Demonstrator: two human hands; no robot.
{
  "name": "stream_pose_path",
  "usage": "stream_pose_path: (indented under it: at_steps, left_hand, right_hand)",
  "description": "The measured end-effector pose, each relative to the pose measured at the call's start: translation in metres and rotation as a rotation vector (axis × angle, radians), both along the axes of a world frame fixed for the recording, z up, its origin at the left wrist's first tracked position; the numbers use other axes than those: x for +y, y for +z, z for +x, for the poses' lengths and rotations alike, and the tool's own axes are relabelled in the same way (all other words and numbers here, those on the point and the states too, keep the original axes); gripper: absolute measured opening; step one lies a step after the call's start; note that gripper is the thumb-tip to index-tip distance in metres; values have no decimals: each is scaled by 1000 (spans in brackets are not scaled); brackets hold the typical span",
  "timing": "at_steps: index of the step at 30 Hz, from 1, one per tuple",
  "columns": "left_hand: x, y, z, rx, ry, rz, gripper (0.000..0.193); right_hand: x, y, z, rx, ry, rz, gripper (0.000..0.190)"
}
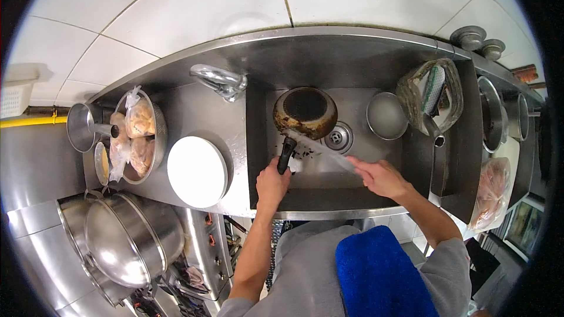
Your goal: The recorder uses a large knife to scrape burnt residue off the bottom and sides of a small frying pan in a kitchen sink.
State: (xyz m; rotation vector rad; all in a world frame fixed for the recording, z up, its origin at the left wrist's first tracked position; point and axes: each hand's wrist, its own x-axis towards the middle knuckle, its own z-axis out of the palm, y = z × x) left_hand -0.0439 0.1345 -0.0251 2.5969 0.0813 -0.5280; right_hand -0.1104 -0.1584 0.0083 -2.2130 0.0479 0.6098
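Note:
In the steel sink basin (383,163), a frying pan (305,110) with burnt brown and black crust lies tilted, its underside facing up. My left hand (271,185) is closed around its black handle. My right hand (379,177) grips a long pale tool (328,153), blurred, perhaps a knife or scraper; its far end meets the pan's crusted edge near the handle. Black flakes (304,154) lie on the basin floor below the pan, beside the round drain strainer (335,138).
A metal bowl (387,116) and a lined container (405,92) with a green-and-white packet stand at the right. To the left are a chrome faucet (218,80), a white round plate or lid (197,171) and a colander (161,141) of bagged food. Large steel pots (119,237) stand lower left.

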Motion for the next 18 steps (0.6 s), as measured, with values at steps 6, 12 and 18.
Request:
stream_pose_path:
  at_steps: [6, 12, 18]
  left_hand:
    - [9, 31, 15, 764, 347, -764, 28]
    - [16, 14, 12, 720, 386, -829, 27]
    - [18, -1, 4, 207, 32, -328, 41]
  right_hand:
    - [8, 6, 9, -30, 48, -55, 45]
    - [9, -5, 23, -120, 79, 13, 46]
    - [1, 12, 21, 38, 149, -86, 48]
